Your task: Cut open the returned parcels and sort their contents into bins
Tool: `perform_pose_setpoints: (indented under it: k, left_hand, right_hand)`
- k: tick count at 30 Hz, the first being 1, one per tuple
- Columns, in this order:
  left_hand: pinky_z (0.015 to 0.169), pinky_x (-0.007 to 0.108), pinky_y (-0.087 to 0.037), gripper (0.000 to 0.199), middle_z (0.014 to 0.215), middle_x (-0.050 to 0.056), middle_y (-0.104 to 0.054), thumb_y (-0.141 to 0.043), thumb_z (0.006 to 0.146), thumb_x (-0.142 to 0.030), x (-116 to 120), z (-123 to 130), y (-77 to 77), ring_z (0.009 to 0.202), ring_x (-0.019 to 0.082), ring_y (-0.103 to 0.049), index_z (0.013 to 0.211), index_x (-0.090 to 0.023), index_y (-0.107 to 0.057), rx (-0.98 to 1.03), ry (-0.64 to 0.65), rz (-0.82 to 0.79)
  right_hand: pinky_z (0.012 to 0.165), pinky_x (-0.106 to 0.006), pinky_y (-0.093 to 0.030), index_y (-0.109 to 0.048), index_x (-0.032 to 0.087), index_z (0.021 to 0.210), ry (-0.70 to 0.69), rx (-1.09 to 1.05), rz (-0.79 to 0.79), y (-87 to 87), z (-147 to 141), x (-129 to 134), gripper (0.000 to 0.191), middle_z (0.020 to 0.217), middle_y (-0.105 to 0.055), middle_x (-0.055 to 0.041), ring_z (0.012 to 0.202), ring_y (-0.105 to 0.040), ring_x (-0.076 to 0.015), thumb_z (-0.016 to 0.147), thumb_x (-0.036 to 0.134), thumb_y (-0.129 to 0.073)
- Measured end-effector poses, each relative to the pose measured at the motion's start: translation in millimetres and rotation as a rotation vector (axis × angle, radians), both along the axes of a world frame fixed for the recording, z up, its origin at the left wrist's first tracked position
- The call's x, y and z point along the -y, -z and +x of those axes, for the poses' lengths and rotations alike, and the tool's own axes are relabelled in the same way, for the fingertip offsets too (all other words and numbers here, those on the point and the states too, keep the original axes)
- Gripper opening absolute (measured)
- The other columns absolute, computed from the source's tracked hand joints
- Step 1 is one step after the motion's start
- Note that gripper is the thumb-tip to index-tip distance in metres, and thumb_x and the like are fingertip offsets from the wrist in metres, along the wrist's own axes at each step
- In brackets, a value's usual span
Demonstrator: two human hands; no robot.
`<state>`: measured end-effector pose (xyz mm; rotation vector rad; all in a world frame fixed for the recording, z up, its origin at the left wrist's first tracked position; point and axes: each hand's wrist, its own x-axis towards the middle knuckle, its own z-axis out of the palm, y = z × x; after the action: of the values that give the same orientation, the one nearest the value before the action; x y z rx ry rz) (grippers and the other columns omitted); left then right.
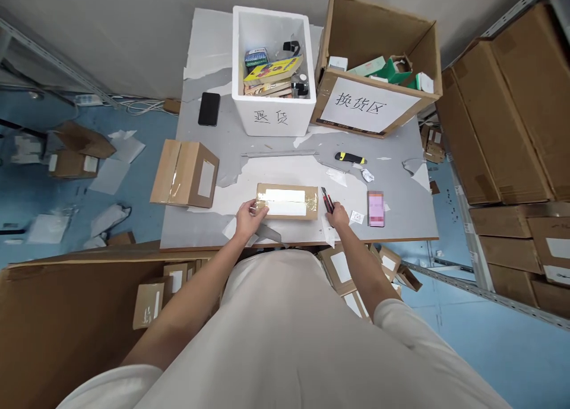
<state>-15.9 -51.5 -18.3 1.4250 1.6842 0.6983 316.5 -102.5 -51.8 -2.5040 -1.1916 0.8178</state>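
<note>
A long, flat cardboard parcel (287, 202) with white labels and clear tape lies on the table near its front edge. My left hand (250, 219) grips the parcel's left end, thumb on top and fingers around the side. To the right of the parcel, my right hand (339, 216) is closed on a red and black box cutter (328, 201), whose tip points away from me. The cutter does not touch the parcel. Behind them lies a yellow and black knife (350, 158). A pink-screened phone (376, 209) rests to the right of my right hand.
A taped carton (205, 174) stands at the table's left. At the back are a white foam box (274, 117) with books and an open cardboard box (369, 103) with small boxes. A black phone (209, 109) lies back left. Paper scraps litter the grey table (409, 213).
</note>
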Motion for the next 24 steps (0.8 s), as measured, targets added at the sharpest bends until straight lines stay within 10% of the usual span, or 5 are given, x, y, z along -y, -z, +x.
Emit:
perform_pose_setpoints:
  k: [4, 7, 13, 24]
  left_hand:
    - [0.082, 0.038, -0.051, 0.057, 0.111, 0.012, -0.057, -0.069, 0.073, -0.047, 7, 3, -9.3, 0.095, 0.023, -0.057, 0.118, -0.017, -0.056, -0.057, -0.018, 0.18]
    - [0.098, 0.046, -0.042, 0.032, 0.113, 0.013, -0.059, -0.063, 0.08, -0.042, 13, 3, -15.6, 0.113, 0.028, -0.052, 0.104, -0.02, -0.063, -0.124, 0.184, 0.322]
    - [0.108, 0.05, -0.032, 0.025, 0.118, 0.011, -0.064, -0.048, 0.09, -0.035, 20, 3, -13.3, 0.125, 0.026, -0.049, 0.102, -0.024, -0.067, -0.08, 0.552, 0.308]
    - [0.111, 0.051, -0.029, 0.026, 0.12, 0.01, -0.064, -0.046, 0.091, -0.033, 17, 7, -6.5, 0.128, 0.026, -0.048, 0.104, -0.024, -0.067, -0.037, 0.497, 0.293]
  right_hand:
    - [0.08, -0.039, -0.048, -0.063, 0.014, 0.1, -0.044, -0.035, 0.023, -8.2, 8, -11, 0.031, 0.095, -0.063, -0.015, 0.089, -0.062, -0.0276, 0.07, 0.019, -0.063]
    - [0.086, -0.04, -0.047, -0.056, 0.013, 0.119, -0.129, -0.037, 0.17, -45.4, 0, -27, 0.038, 0.11, -0.06, -0.0167, 0.099, -0.059, -0.0283, 0.084, 0.027, -0.049]
    - [0.086, -0.036, -0.045, -0.03, 0.031, 0.147, -0.916, -0.072, 0.238, -126.3, -63, -51, 0.056, 0.118, -0.06, -0.0064, 0.104, -0.058, -0.0272, 0.093, 0.03, -0.044]
    - [0.079, -0.03, -0.042, -0.036, 0.04, 0.144, -1.27, 0.188, 0.027, -122.3, -104, -74, 0.06, 0.107, -0.061, -0.0056, 0.087, -0.064, -0.0206, 0.09, 0.014, -0.045]
